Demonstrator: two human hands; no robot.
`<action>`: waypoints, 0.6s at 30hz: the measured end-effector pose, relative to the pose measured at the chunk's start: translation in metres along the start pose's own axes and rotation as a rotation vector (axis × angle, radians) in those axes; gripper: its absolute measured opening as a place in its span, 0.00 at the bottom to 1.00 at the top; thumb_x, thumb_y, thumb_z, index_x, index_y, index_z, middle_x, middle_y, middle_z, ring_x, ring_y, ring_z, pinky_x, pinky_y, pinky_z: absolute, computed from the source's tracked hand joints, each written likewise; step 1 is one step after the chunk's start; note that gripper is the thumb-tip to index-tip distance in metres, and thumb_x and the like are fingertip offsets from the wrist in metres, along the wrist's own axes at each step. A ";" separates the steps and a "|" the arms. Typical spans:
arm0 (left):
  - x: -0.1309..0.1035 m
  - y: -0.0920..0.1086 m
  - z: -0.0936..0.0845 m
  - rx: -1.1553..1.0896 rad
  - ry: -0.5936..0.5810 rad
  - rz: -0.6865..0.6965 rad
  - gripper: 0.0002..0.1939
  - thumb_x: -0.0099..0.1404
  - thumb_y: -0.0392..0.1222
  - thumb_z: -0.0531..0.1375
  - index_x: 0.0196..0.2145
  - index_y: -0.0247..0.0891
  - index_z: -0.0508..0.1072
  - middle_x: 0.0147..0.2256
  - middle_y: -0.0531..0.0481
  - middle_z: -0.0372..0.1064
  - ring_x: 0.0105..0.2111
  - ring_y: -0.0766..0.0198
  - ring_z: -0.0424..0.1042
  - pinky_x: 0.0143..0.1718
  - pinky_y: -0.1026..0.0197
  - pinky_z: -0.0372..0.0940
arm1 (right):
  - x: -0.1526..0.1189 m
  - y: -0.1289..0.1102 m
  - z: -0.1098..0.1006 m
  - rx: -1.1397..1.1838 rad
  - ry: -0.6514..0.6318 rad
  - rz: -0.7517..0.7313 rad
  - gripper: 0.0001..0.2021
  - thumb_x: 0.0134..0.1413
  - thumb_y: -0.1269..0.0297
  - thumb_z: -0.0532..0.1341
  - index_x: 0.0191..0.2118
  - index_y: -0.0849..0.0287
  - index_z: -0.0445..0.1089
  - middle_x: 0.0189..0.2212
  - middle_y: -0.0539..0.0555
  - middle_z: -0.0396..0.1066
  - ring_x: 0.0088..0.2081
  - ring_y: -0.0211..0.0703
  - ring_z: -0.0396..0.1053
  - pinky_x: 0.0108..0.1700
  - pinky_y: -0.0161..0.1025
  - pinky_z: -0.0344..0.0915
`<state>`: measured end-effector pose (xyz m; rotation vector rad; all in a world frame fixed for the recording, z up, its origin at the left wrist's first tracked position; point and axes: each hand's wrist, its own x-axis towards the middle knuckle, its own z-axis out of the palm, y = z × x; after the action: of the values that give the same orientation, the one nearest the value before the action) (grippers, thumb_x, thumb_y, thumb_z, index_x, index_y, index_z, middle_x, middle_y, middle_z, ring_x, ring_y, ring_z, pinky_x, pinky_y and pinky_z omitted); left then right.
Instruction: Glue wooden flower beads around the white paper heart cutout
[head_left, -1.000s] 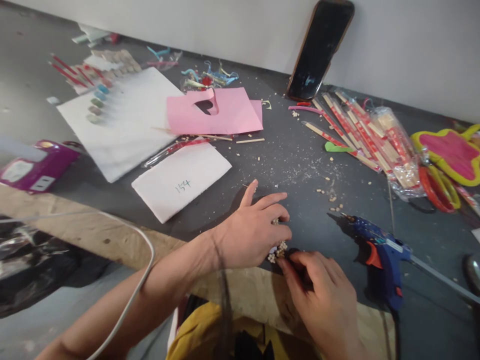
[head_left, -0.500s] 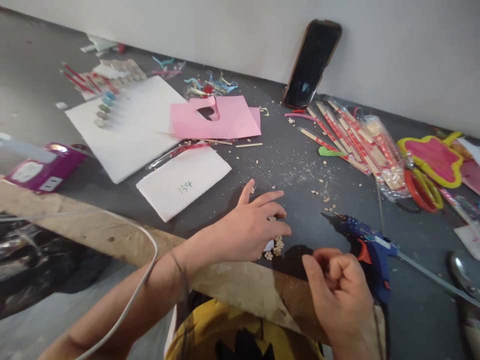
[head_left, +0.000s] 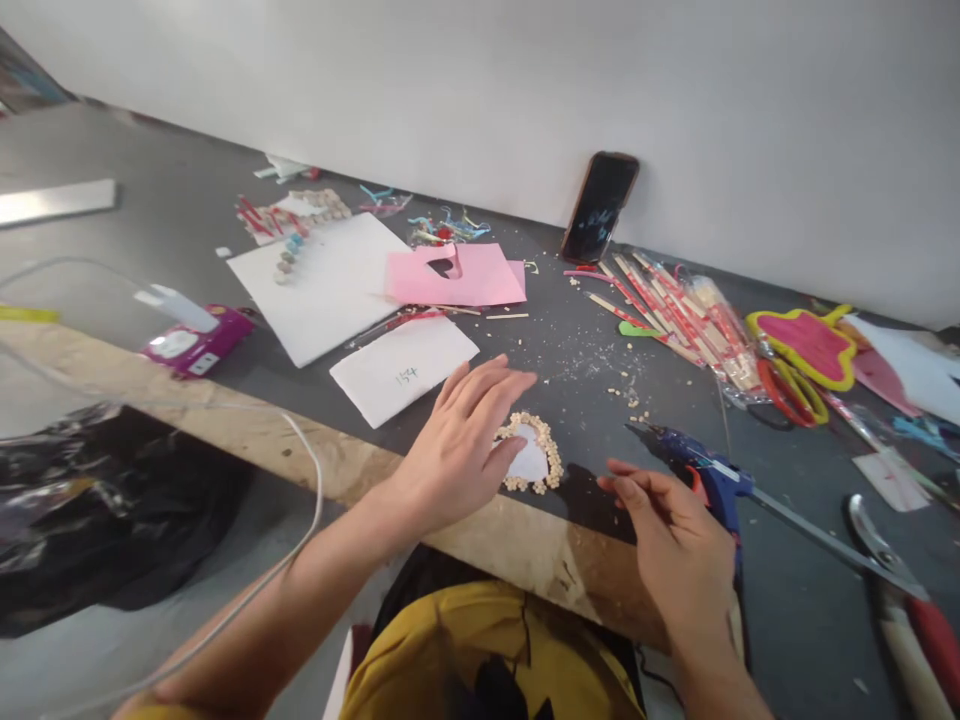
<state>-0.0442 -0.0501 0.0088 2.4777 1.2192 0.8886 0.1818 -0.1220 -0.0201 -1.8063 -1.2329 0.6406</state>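
the bead-edged white piece point(head_left: 551, 458), largely covered by the left hand point(head_left: 461, 450) a second ago, is now mostly exposed near the front edge of the grey table point(head_left: 802, 590). the left hand is held loosely spread, its thumb over the white middle; whether it is touched cannot be told. the right hand point(head_left: 682, 535) is drawn back, thumb and forefinger brought close; whether anything is pinched cannot be told. the beaded border can presumably be checked more easily.

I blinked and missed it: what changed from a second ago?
The left hand drew back leftward, uncovering most of the white piece edged with small pale bits. The right hand came away from that edge, to the right. The glue gun, pink paper and phone stayed put.
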 end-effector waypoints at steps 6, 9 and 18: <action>-0.054 -0.005 0.017 -0.001 -0.027 -0.200 0.33 0.65 0.40 0.56 0.62 0.38 0.45 0.60 0.40 0.55 0.64 0.54 0.48 0.65 0.43 0.46 | 0.005 -0.004 -0.017 -0.204 -0.070 -0.184 0.21 0.58 0.52 0.56 0.55 0.51 0.66 0.47 0.53 0.74 0.47 0.45 0.73 0.51 0.44 0.68; -0.063 -0.006 0.027 0.027 -0.036 -0.210 0.35 0.65 0.42 0.57 0.63 0.38 0.43 0.60 0.40 0.55 0.65 0.52 0.46 0.65 0.42 0.44 | 0.003 -0.004 -0.007 -0.261 -0.180 -0.259 0.32 0.56 0.55 0.58 0.64 0.53 0.50 0.52 0.56 0.70 0.51 0.46 0.70 0.53 0.47 0.67; -0.061 -0.004 0.034 0.143 -0.067 -0.166 0.37 0.64 0.47 0.58 0.64 0.35 0.45 0.59 0.39 0.59 0.65 0.49 0.46 0.64 0.39 0.41 | -0.001 -0.007 0.023 -0.305 -0.261 -0.321 0.31 0.57 0.59 0.58 0.64 0.54 0.50 0.50 0.57 0.72 0.55 0.47 0.66 0.56 0.51 0.64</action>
<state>-0.0546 -0.0932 -0.0449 2.4465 1.4862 0.6932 0.1598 -0.1134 -0.0258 -1.7450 -1.8357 0.5371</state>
